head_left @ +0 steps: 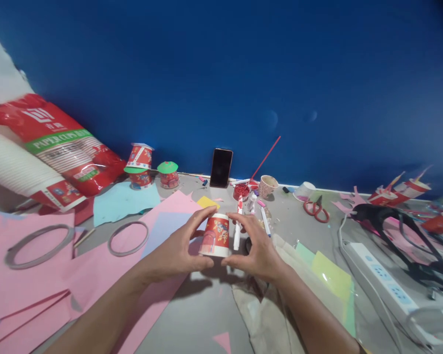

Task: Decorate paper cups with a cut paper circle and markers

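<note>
A short red paper cup [217,235] with a printed pattern stands mouth down, between my two hands above the grey table. My left hand [182,250] curves round its left side, fingertips at the top and thumb by the lower rim. On the other side my right hand [259,248] grips it the same way, its thumb at the lower right rim. A red and white marker [238,228] lies just beyond, beside my right fingers. Pink paper sheets [170,199] spread out to the left of the cup.
A phone [221,168] leans against the blue wall. Red scissors [316,210], a power strip [386,285] with cables and a beige cloth [266,314] lie to the right. On the left are a bag of paper cups [64,142], grey rings [128,239] and decorated cups [169,176].
</note>
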Tool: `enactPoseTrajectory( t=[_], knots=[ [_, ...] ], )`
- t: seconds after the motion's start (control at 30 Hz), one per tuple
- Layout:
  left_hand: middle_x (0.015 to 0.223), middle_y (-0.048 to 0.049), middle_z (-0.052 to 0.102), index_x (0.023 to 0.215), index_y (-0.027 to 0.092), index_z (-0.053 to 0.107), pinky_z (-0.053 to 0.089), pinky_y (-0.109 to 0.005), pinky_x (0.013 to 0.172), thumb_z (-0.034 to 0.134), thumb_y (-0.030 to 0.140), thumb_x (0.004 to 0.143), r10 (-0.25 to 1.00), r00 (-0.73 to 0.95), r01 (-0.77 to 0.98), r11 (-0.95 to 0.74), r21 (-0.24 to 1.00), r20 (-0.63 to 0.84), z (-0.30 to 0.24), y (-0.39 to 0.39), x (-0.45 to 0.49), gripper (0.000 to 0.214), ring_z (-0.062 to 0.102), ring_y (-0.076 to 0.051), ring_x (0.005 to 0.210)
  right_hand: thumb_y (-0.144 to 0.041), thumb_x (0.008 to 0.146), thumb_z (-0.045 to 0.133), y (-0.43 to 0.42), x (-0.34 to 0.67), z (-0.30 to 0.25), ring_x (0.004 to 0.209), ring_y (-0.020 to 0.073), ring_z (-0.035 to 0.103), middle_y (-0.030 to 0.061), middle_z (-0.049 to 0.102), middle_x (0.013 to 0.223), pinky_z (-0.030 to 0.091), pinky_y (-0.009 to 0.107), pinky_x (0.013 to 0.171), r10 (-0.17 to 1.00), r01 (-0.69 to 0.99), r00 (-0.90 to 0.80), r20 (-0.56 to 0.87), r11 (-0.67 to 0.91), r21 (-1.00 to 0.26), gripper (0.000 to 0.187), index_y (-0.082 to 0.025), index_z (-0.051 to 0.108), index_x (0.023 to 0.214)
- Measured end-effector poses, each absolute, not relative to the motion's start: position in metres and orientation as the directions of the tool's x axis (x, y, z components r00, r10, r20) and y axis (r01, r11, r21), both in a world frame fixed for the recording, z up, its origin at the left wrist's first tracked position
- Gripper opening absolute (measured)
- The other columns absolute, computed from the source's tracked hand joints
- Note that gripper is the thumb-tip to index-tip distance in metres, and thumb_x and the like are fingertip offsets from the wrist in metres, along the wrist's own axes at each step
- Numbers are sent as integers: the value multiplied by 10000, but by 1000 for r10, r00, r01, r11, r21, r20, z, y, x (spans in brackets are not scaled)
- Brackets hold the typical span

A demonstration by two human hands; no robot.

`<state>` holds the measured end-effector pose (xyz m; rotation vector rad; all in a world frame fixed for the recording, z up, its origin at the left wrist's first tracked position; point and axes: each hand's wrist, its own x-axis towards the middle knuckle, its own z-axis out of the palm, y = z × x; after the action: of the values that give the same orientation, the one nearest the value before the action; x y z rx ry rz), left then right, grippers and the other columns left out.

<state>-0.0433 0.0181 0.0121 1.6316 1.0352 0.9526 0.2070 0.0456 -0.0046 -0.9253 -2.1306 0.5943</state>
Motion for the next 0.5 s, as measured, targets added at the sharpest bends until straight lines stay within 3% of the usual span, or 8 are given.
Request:
enactPoseTrajectory(
  t=[0.17, 0.4, 0.5],
  knots=[
    [1634, -81, 512, 1564, 379, 518, 555, -531, 1152, 874, 272, 727, 934, 323, 331, -264, 906, 154, 14, 18, -44, 916, 589, -368, 1422, -511, 727, 964, 45, 207, -1, 1276, 372, 619, 141, 666, 1411, 545, 542, 1069, 760, 449, -508, 406, 636, -628, 968, -308, 512, 1558],
    [1593, -90, 533, 1498, 341, 561, 539, -535, 1160, 849, 256, 714, 948, 306, 444, -223, 868, 87, 12, 16, -50, 840, 596, -378, 1394, -531, 710, 968, 44, 209, 4, 1248, 367, 640, 144, 679, 1414, 558, 530, 1049, 734, 386, -528, 427, 656, -649, 973, -293, 536, 1549],
    [1600, -91, 513, 1498, 328, 543, 515, -535, 1185, 795, 255, 752, 945, 297, 442, -267, 856, 141, 14, 18, -50, 791, 571, -371, 1419, -467, 790, 927, 41, 210, 8, 1253, 345, 669, 130, 674, 1460, 571, 493, 1024, 749, 317, -436, 499, 647, -694, 795, -301, 590, 1491]
  ],
)
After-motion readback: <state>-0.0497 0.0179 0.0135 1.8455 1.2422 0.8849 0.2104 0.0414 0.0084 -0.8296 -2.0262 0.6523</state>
